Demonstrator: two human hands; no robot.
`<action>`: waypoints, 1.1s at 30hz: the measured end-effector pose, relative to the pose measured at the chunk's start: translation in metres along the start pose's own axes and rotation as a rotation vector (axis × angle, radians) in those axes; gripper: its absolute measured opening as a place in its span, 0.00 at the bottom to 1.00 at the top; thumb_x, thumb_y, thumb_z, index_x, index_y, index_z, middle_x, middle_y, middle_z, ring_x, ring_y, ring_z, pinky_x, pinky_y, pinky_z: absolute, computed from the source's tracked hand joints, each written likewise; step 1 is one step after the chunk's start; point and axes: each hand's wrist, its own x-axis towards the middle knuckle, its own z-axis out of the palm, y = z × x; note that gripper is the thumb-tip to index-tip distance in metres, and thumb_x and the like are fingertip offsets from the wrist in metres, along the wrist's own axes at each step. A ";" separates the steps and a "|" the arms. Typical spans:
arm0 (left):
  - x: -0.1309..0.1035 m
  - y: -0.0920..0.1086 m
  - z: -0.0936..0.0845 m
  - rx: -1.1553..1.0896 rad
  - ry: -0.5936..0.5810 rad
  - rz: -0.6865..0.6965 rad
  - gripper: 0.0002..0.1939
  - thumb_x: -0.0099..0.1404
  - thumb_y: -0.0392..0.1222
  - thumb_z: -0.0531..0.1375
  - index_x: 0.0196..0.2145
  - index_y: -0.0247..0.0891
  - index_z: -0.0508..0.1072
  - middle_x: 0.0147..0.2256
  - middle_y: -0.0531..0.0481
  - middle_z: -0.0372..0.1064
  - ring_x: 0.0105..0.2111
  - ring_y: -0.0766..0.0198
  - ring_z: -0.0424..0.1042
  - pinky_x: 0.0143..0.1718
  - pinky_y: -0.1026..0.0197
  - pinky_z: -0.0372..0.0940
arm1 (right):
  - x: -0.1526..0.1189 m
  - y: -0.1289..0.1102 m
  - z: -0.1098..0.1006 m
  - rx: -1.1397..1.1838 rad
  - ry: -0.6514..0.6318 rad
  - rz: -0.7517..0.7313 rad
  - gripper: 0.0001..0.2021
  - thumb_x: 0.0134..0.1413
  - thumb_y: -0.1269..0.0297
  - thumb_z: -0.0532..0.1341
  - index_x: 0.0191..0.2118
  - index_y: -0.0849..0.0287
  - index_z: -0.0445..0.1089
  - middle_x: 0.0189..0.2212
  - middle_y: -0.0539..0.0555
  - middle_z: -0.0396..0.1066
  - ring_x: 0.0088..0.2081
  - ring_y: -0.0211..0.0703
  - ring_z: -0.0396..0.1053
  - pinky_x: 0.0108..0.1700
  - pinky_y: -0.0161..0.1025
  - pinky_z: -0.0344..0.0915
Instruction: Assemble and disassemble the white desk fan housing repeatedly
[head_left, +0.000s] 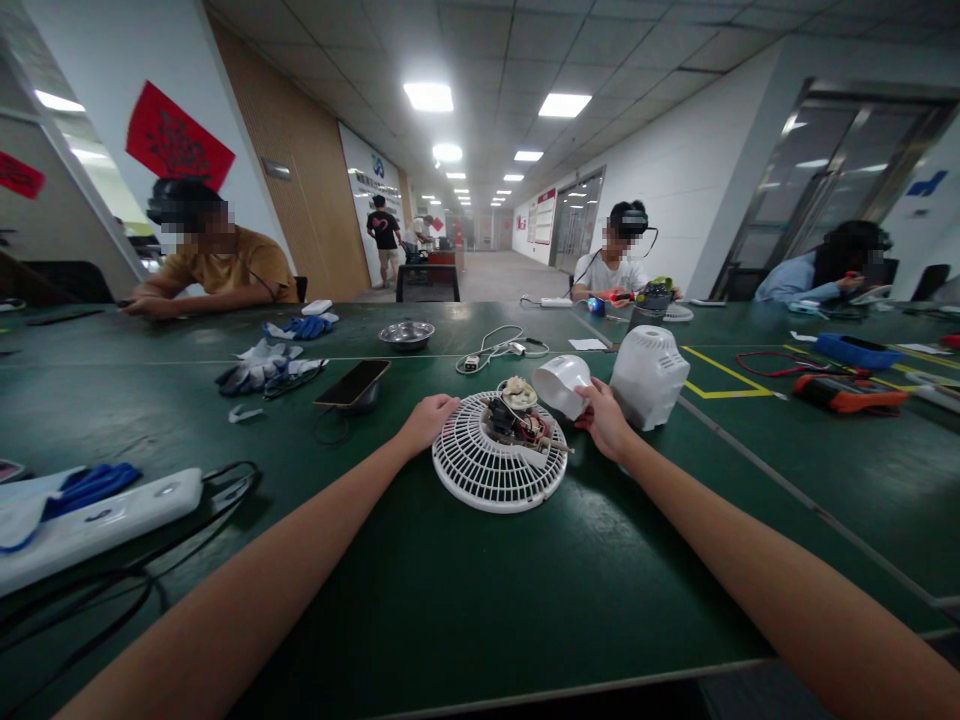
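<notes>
A: Where is the fan grille (499, 487)?
B: Lying on the tabletop (487, 600), near the middle. The person's left hand (427, 425) is at its left rim; whether that grip pinches or only rests, one cannot tell.
A: And the motor (516, 425)?
B: It sits on the grille with loose wires. If the grille were tipped or jerked, the motor could slide and strain them.
A: The right hand (604, 425)?
B: Its grip is closed on the white cover (561, 384), tilted beside the motor. A careless swing could snag the wiring or knock the upright white housing (649, 378), which looks tall enough to topple.
A: Farther off?
B: A pale cord (489, 350) lies beyond the grille; a sweeping hand might catch it.
</notes>
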 end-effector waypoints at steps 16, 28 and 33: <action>0.003 -0.004 0.001 0.018 0.011 0.009 0.24 0.66 0.61 0.54 0.32 0.37 0.76 0.31 0.49 0.74 0.34 0.56 0.72 0.37 0.57 0.62 | -0.007 -0.006 0.001 0.131 0.025 0.048 0.37 0.50 0.51 0.63 0.64 0.49 0.51 0.36 0.52 0.73 0.30 0.47 0.73 0.26 0.38 0.66; 0.002 -0.002 0.000 0.045 0.017 0.041 0.24 0.67 0.60 0.53 0.32 0.37 0.76 0.31 0.48 0.74 0.34 0.56 0.72 0.37 0.57 0.62 | -0.045 -0.035 0.026 0.247 -0.174 -0.184 0.30 0.56 0.43 0.56 0.62 0.44 0.53 0.53 0.54 0.72 0.44 0.52 0.77 0.40 0.48 0.74; 0.002 -0.003 0.000 0.043 0.015 0.041 0.24 0.68 0.60 0.53 0.32 0.37 0.76 0.31 0.48 0.74 0.34 0.56 0.72 0.37 0.57 0.62 | -0.062 -0.037 0.032 0.029 -0.232 -0.444 0.45 0.52 0.51 0.66 0.69 0.43 0.41 0.55 0.57 0.70 0.51 0.56 0.73 0.52 0.55 0.73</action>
